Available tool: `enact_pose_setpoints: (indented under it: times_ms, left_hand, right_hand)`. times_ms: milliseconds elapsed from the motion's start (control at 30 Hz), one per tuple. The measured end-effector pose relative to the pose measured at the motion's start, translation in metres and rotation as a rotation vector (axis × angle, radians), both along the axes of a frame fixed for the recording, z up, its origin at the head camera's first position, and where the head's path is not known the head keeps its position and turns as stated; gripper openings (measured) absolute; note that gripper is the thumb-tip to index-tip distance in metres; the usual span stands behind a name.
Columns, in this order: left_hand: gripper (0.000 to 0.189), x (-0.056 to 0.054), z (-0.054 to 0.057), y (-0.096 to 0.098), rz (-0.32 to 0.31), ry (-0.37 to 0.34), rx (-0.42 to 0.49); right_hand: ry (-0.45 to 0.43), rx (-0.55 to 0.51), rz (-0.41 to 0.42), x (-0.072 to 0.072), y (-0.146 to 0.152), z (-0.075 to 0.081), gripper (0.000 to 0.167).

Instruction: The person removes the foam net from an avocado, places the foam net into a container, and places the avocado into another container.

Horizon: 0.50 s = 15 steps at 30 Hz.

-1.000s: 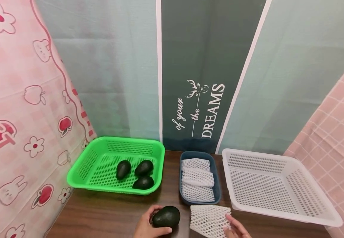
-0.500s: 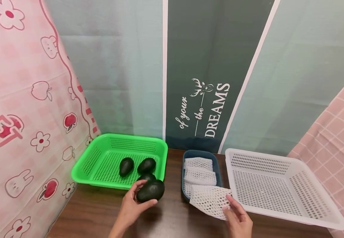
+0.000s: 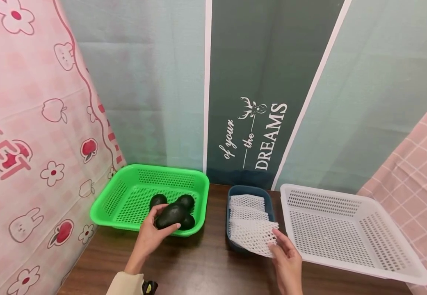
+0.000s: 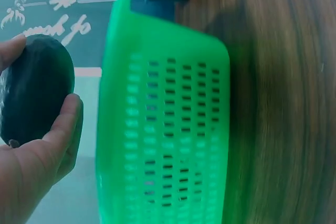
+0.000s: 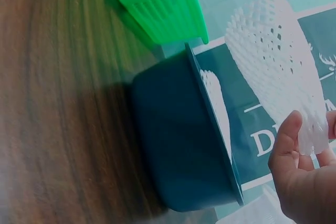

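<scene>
My left hand (image 3: 153,234) grips a dark green avocado (image 3: 170,216), holding it over the near side of the green basket (image 3: 124,223). In the left wrist view that avocado (image 4: 39,85) is above the basket's rim, thumb and fingers around it. Behind it in the head view, several other avocados (image 3: 186,201) lie in the basket, partly covered by the held one. My right hand (image 3: 288,258) pinches one end of a white foam net sleeve (image 3: 254,237) above the dark blue box (image 3: 235,246). More foam net sleeves (image 3: 248,200) lie in that box.
A white basket (image 3: 324,262) stands on the right, close beside the blue box. All the containers rest on a brown wooden table (image 3: 206,270). Curtain-like cloths hang behind (image 3: 161,82) and on both sides.
My left hand has carried the avocado leftward and forward, from the table front to over the green basket. The right hand has lifted the foam net sleeve forward over the blue box.
</scene>
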<state>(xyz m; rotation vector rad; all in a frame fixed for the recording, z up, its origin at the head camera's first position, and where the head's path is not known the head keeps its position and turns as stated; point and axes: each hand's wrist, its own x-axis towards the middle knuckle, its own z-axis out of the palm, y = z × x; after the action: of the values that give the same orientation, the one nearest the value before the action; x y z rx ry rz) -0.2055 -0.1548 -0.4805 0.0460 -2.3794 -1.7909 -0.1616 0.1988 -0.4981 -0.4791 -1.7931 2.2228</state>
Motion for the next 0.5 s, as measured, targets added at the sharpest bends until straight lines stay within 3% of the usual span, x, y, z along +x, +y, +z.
enact_pose_setpoints:
  times_ms: [233,500]
  left_hand:
    - [0.066,-0.019,-0.003,-0.016,0.011,-0.047,-0.051]
    - [0.069,-0.042,-0.005,-0.032,-0.059,-0.033,-0.113]
  right_hand:
    - [-0.001,0.082,0.015,-0.015,0.005,-0.001,0.044]
    - [-0.055,0.16,0.033,-0.03,0.009,-0.004,0.046]
